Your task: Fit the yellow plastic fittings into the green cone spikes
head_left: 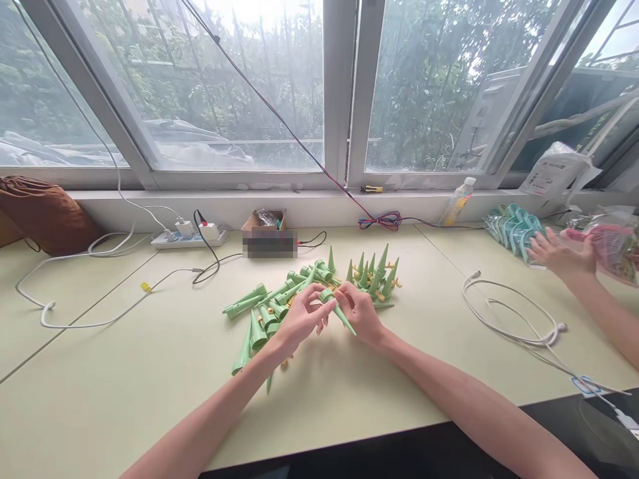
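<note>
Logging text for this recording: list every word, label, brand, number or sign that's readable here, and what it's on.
No text is readable.
White package: print too small to read.
Bottle label: blurred.
Yellow tag: any marking too small to make out.
Blue-and-white tag: too small to read.

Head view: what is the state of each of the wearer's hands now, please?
Left hand: holding a green tapered plastic spike.
Right hand: curled against the spike; its grip cannot be told.
</note>
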Demonstrator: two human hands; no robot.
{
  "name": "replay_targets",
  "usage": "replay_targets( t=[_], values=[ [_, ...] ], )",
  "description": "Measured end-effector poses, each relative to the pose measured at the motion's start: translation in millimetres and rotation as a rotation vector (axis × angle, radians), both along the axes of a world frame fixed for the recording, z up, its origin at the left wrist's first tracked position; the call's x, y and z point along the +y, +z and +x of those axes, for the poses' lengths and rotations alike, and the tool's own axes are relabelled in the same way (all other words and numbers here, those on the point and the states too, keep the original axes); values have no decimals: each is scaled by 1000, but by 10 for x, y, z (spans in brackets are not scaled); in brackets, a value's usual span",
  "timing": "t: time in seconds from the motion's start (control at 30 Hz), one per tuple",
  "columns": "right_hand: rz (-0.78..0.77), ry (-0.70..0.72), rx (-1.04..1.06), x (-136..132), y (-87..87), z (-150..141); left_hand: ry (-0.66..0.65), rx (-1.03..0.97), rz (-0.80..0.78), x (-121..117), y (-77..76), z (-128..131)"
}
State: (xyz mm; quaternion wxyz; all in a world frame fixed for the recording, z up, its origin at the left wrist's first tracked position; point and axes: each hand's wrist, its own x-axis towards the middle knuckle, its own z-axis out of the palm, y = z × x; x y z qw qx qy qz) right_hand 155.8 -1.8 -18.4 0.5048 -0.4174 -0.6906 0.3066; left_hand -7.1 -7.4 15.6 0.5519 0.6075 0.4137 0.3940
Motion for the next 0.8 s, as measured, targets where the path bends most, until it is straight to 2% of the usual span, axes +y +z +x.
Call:
replay_targets(
  t=[0.23,0.8],
  values=[
    [48,-33,-8,6,-28,-15,20,53,93,15,-34,-12],
    [54,-32,4,2,-33,-22,91,234,375,-22,-34,16]
  ],
)
